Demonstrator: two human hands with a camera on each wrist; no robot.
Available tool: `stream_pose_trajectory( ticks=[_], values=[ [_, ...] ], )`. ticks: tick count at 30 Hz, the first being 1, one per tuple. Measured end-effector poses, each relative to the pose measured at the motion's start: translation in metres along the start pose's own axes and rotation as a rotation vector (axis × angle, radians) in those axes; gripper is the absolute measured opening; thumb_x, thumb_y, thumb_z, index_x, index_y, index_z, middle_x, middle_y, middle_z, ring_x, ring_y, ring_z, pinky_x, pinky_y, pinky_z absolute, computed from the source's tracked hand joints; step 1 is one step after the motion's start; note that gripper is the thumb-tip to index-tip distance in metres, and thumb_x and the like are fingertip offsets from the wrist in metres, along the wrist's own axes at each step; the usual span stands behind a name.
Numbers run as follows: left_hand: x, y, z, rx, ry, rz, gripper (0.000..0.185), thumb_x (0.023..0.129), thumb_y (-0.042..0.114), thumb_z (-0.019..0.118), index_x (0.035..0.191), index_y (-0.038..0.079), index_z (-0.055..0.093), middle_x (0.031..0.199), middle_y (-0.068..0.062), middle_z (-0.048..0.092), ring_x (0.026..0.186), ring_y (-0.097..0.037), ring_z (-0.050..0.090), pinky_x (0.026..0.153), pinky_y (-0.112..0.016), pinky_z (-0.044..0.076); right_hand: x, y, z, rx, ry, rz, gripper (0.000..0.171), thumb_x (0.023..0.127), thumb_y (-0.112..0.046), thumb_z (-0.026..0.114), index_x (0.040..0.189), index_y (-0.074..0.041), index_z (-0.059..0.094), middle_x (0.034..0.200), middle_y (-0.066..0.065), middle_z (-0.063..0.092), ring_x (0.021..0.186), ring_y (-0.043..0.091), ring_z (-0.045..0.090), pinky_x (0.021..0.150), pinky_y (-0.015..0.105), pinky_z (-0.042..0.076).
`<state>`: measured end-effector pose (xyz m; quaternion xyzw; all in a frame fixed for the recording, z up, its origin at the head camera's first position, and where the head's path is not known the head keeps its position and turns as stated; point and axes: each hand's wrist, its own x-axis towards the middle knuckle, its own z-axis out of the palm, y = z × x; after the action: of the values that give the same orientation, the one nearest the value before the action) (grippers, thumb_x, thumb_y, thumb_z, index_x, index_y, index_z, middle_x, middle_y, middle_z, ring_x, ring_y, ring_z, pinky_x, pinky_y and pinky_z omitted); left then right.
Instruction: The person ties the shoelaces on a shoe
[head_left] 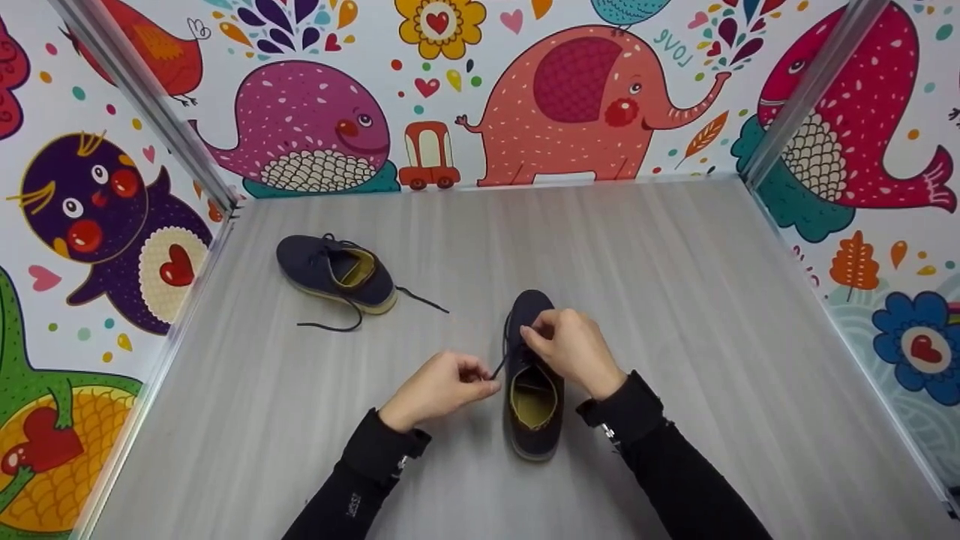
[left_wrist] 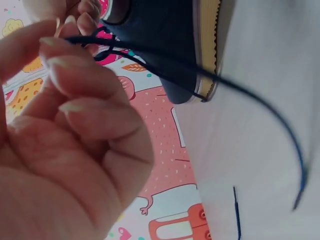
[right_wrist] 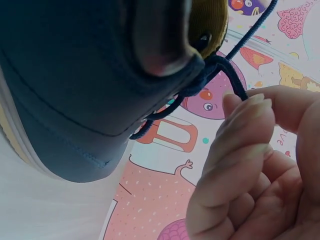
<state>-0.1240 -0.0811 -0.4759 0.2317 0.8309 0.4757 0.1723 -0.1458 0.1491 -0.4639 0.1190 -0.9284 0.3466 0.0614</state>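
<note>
at five o'clock, left hand [head_left: 442,386] and right hand [head_left: 576,351] pinch the lace [right_wrist: 234,78] of a shoe [head_left: 534,444], seemingly mid-knot; next probably needs even tugging.

A purple whale [head_left: 300,112] and a coral elephant [head_left: 570,135] smile from the far wall [head_left: 416,109]. A blue flower [head_left: 921,346] decorates the right wall [head_left: 877,225].
</note>
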Motion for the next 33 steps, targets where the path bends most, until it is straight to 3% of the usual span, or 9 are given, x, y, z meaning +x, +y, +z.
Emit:
stream_pose_trajectory(
  ticks=[7,12,21,25,30,33],
  values=[
    [-0.017,0.003,-0.013,0.031,-0.046,-0.01,0.018,0.093,0.027,0.071,0.083,0.013,0.074,0.069,0.011,0.061,0.058,-0.005,0.051,0.056,-0.023,0.041,0.0,0.001,-0.004,0.02,-0.015,0.026,0.016,0.09,-0.022,0.073,0.076,-0.014,0.07,0.064,-0.007,0.058,0.056,0.011,0.049,0.057,0.032,0.042],
    [-0.024,0.005,-0.023,-0.083,-0.059,-0.036,0.019,0.093,0.031,0.071,0.085,0.015,0.076,0.076,0.005,0.068,0.07,-0.01,0.059,0.062,-0.025,0.043,0.001,0.001,-0.007,0.033,-0.034,0.023,0.016,0.091,-0.022,0.072,0.076,-0.015,0.071,0.065,-0.008,0.059,0.057,0.011,0.051,0.058,0.031,0.043],
    [-0.015,0.015,-0.02,-0.508,0.061,-0.024,0.023,0.092,0.017,0.072,0.1,-0.005,0.073,0.083,-0.001,0.071,0.073,-0.015,0.057,0.066,-0.025,0.044,0.003,-0.001,-0.011,0.038,-0.053,-0.001,0.015,0.089,-0.021,0.074,0.076,-0.014,0.071,0.065,-0.008,0.06,0.056,0.01,0.051,0.057,0.031,0.043],
    [-0.01,0.019,-0.014,-0.782,0.078,-0.038,0.012,0.094,0.012,0.07,0.097,0.001,0.073,0.083,-0.003,0.072,0.07,-0.012,0.058,0.064,-0.023,0.046,0.004,-0.002,-0.011,0.035,-0.059,-0.01,0.016,0.088,-0.022,0.075,0.074,-0.014,0.071,0.064,-0.008,0.059,0.056,0.01,0.051,0.057,0.031,0.043],
    [-0.007,0.02,-0.009,-1.156,0.03,-0.046,0.006,0.096,0.009,0.067,0.096,0.007,0.072,0.087,-0.005,0.073,0.072,-0.01,0.062,0.068,-0.021,0.049,0.004,-0.003,-0.012,0.045,-0.074,-0.016,0.017,0.089,-0.021,0.074,0.074,-0.014,0.071,0.064,-0.009,0.06,0.056,0.01,0.051,0.058,0.032,0.043],
    [-0.005,0.019,-0.005,-1.281,0.034,-0.037,0.005,0.096,0.009,0.066,0.098,0.006,0.069,0.091,-0.005,0.074,0.075,-0.011,0.064,0.072,-0.022,0.05,0.005,-0.003,-0.013,0.048,-0.085,-0.014,0.017,0.089,-0.022,0.074,0.074,-0.015,0.071,0.064,-0.009,0.06,0.056,0.009,0.051,0.058,0.031,0.044]
  ],
)
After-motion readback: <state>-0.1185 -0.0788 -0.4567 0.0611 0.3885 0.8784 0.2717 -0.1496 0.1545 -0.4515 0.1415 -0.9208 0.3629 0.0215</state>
